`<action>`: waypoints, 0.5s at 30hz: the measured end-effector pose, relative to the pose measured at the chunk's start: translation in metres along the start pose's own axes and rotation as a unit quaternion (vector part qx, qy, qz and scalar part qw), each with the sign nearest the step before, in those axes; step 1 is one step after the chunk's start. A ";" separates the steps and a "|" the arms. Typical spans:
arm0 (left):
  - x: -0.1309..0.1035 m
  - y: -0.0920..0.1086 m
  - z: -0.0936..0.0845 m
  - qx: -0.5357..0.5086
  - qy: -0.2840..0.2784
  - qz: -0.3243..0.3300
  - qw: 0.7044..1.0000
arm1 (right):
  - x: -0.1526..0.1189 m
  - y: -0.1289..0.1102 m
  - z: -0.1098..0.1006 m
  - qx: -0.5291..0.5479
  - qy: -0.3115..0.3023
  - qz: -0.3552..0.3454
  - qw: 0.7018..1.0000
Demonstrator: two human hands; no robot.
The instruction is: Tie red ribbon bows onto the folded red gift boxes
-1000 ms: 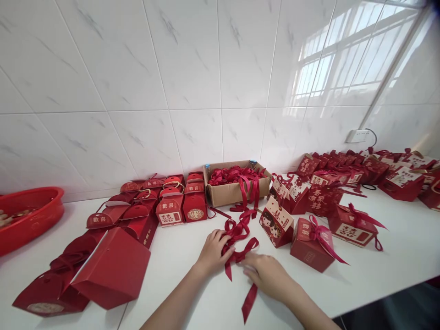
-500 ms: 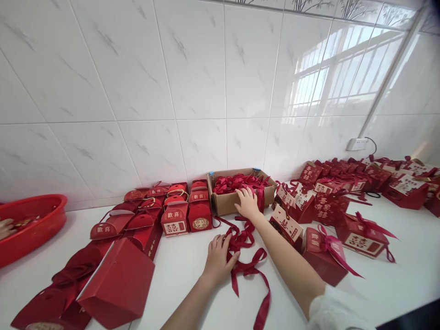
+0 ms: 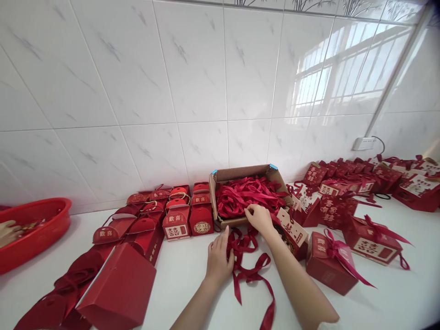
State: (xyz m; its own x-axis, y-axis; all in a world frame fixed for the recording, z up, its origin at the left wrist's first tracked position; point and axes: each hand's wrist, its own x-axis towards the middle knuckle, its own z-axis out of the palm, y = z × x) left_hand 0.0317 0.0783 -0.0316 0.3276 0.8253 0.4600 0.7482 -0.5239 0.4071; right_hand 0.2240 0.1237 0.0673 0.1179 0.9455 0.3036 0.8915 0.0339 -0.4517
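Red ribbons [image 3: 252, 273] lie tangled on the white table, trailing toward the near edge. My left hand [image 3: 220, 259] rests beside the tangle, its fingers touching the ribbon's left side, thumb apart from them. At the front rim of a cardboard box [image 3: 215, 201] heaped with red ribbon [image 3: 247, 195], my right hand [image 3: 259, 220] has its fingers curled and pinched together. What lies between those fingertips is too small to make out. The box is tilted, with its open top facing me.
Red gift boxes [image 3: 175, 220] stand in rows to the left, with a large plain one [image 3: 118, 286] nearer. Ribbon-tied boxes [image 3: 332, 263] crowd the right. A red basin [image 3: 37, 238] sits at far left, and a socket [image 3: 364, 144] is on the tiled wall.
The cardboard box has turned and tipped toward me, showing more ribbon. My right hand has come nearer and its fingers have closed. My left hand stays by the loose ribbon.
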 end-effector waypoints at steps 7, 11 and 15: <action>0.001 -0.005 0.004 0.013 -0.013 -0.033 0.999 | 0.033 0.003 -0.001 0.029 0.034 0.042 0.998; 0.000 -0.008 0.006 -0.001 0.000 -0.022 1.000 | 0.044 0.009 0.004 0.027 0.018 0.049 0.998; 0.000 -0.010 0.007 -0.002 -0.002 -0.025 1.000 | 0.046 0.026 0.012 0.035 -0.026 0.042 0.998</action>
State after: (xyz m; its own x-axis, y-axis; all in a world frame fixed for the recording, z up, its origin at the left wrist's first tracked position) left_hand 0.0278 0.0850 -0.0414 0.2916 0.8511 0.4365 0.7615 -0.4828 0.4325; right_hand 0.2475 0.1720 0.0597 0.1672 0.9613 0.2191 0.8467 -0.0261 -0.5315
